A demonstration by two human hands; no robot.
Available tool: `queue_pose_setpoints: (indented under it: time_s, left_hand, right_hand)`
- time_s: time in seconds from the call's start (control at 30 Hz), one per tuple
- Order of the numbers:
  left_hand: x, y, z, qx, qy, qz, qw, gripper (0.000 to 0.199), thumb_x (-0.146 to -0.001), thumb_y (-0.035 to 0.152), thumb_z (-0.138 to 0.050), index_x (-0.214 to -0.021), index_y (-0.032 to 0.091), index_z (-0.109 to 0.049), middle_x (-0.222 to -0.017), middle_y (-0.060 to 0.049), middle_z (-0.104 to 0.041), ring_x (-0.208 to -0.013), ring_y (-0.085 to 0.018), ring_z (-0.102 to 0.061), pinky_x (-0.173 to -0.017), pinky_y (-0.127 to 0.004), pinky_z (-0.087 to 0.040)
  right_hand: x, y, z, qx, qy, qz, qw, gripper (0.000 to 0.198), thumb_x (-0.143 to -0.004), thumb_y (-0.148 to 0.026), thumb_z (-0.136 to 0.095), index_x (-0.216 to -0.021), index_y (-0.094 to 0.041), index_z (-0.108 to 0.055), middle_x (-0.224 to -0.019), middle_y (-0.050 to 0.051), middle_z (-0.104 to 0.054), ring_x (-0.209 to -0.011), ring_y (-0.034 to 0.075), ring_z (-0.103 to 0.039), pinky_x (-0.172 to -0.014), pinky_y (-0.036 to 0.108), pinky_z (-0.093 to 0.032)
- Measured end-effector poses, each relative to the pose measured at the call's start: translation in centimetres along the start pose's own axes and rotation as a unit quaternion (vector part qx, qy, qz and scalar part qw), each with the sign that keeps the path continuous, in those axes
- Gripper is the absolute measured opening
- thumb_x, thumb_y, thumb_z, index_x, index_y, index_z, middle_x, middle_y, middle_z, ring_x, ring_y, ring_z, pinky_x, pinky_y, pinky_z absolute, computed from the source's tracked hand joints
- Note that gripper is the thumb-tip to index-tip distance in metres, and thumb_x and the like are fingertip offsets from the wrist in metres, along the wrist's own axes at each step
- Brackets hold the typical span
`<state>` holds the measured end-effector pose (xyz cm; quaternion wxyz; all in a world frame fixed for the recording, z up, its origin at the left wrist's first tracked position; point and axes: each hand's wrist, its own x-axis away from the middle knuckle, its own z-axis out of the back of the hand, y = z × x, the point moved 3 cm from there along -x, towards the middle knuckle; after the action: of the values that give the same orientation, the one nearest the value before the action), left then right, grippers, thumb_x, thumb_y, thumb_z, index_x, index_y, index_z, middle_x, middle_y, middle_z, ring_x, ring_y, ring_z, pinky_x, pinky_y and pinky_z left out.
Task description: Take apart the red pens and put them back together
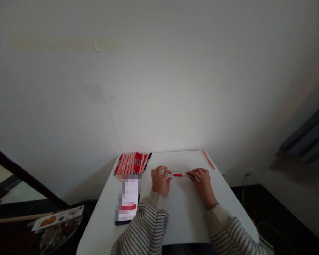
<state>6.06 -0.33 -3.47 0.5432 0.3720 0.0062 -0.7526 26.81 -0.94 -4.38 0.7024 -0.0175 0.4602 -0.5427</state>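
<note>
A pen (178, 175) with a red grip section lies level between my two hands, low over the white table (183, 216). At its right end, the thumb and fingers of my right hand (202, 182) pinch the pen. My left hand (160, 180) is at the pen's thin left tip, its thumb and index finger apart on either side; whether they touch the tip is too small to tell. Left of that hand, several pink and red pens (130, 163) lie in a row, with a black one (148, 162) at their right side.
A phone (129, 198) with a lit, blurred screen lies by my left forearm. One pink pen (208, 159) rests near the table's far right corner. The wall (159, 88) rises behind the table. A bag of items (58, 226) stands at lower left, below the table.
</note>
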Motion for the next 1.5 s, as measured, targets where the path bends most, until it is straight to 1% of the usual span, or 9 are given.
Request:
queue_pose_setpoints:
  time_s: [0.23, 0.43, 0.6, 0.73, 1.0, 1.13, 1.27, 1.4, 1.5]
  left_hand:
    - [-0.1, 0.4, 0.4, -0.006, -0.008, 0.004, 1.0, 0.013, -0.082, 0.021, -0.052, -0.082, 0.024, -0.065, -0.11, -0.006, -0.057, -0.114, -0.024, -0.047, -0.105, -0.058, -0.027]
    - [-0.1, 0.5, 0.5, -0.002, -0.002, 0.01, 1.0, 0.013, -0.081, 0.018, -0.052, -0.081, 0.023, -0.064, -0.111, -0.006, -0.058, -0.114, -0.023, -0.047, -0.106, -0.058, -0.027]
    - [-0.2, 0.4, 0.5, 0.0, -0.01, 0.019, 1.0, 0.013, -0.079, 0.015, -0.054, -0.08, 0.023, -0.064, -0.111, -0.005, -0.059, -0.114, -0.023, -0.048, -0.106, -0.058, -0.028]
    - [-0.3, 0.4, 0.5, 0.0, -0.012, 0.022, 1.0, 0.012, -0.078, 0.014, -0.056, -0.078, 0.024, -0.064, -0.111, -0.005, -0.059, -0.115, -0.024, -0.048, -0.105, -0.059, -0.028]
    - [-0.2, 0.0, 0.4, -0.003, 0.006, 0.024, 1.0, 0.015, -0.077, 0.016, -0.059, -0.088, 0.024, -0.064, -0.111, -0.005, -0.059, -0.112, -0.023, -0.049, -0.104, -0.056, -0.031]
    - [-0.3, -0.5, 0.6, -0.014, 0.007, 0.042, 0.999, 0.018, -0.078, 0.018, -0.058, -0.093, 0.025, -0.065, -0.112, -0.006, -0.058, -0.112, -0.024, -0.048, -0.102, -0.054, -0.031]
    - [-0.2, -1.1, 0.8, -0.048, -0.031, 0.08, 0.995, 0.021, -0.076, 0.02, -0.058, -0.095, 0.026, -0.065, -0.116, -0.005, -0.057, -0.117, -0.026, -0.044, -0.103, -0.053, -0.027]
    - [-0.1, -1.2, 1.0, -0.095, -0.062, 0.148, 0.983, 0.015, -0.07, 0.025, -0.066, -0.084, 0.024, -0.067, -0.119, -0.004, -0.055, -0.12, -0.026, -0.04, -0.106, -0.052, -0.021]
    - [-0.1, -0.7, 1.2, -0.116, -0.067, 0.159, 0.978, 0.014, -0.067, 0.027, -0.068, -0.081, 0.024, -0.067, -0.119, -0.004, -0.055, -0.12, -0.026, -0.039, -0.107, -0.052, -0.018]
  right_hand:
    - [0.0, 0.0, -0.1, -0.005, -0.018, 0.007, 1.0, 0.022, -0.086, -0.043, -0.054, -0.092, -0.032, -0.072, -0.088, 0.005, -0.065, -0.093, 0.023, -0.05, -0.085, 0.04, -0.04]
    - [0.1, 0.0, -0.3, -0.006, -0.033, 0.022, 0.999, 0.021, -0.085, -0.043, -0.056, -0.091, -0.032, -0.072, -0.086, 0.004, -0.066, -0.092, 0.022, -0.051, -0.083, 0.039, -0.041]
    - [0.1, -0.3, -0.3, -0.008, -0.045, 0.022, 0.999, 0.022, -0.085, -0.043, -0.056, -0.096, -0.032, -0.071, -0.085, 0.004, -0.066, -0.092, 0.022, -0.051, -0.084, 0.038, -0.041]
    - [0.1, -0.2, -0.4, -0.011, -0.049, 0.013, 0.999, 0.023, -0.085, -0.045, -0.055, -0.092, -0.032, -0.072, -0.086, 0.005, -0.066, -0.092, 0.023, -0.05, -0.085, 0.04, -0.04]
    - [0.1, 0.2, -0.3, -0.024, -0.034, -0.006, 0.999, 0.026, -0.086, -0.048, -0.052, -0.093, -0.031, -0.072, -0.086, 0.005, -0.065, -0.092, 0.023, -0.049, -0.084, 0.039, -0.04]
    - [0.1, 0.3, -0.2, -0.02, -0.02, -0.016, 0.999, 0.028, -0.086, -0.048, -0.053, -0.092, -0.029, -0.072, -0.085, 0.005, -0.065, -0.091, 0.022, -0.049, -0.085, 0.039, -0.039]
    - [0.0, 0.3, 0.0, -0.018, -0.009, -0.031, 0.999, 0.032, -0.086, -0.05, -0.051, -0.092, -0.027, -0.072, -0.085, 0.006, -0.065, -0.091, 0.022, -0.049, -0.085, 0.038, -0.038]
    - [0.1, 0.5, 0.0, -0.021, -0.001, -0.045, 0.999, 0.036, -0.087, -0.052, -0.049, -0.092, -0.025, -0.073, -0.085, 0.007, -0.065, -0.091, 0.022, -0.049, -0.085, 0.038, -0.038]
    - [0.1, 0.6, 0.0, -0.023, 0.0, -0.047, 0.999, 0.036, -0.086, -0.052, -0.05, -0.092, -0.026, -0.073, -0.084, 0.007, -0.065, -0.09, 0.023, -0.05, -0.084, 0.038, -0.038]
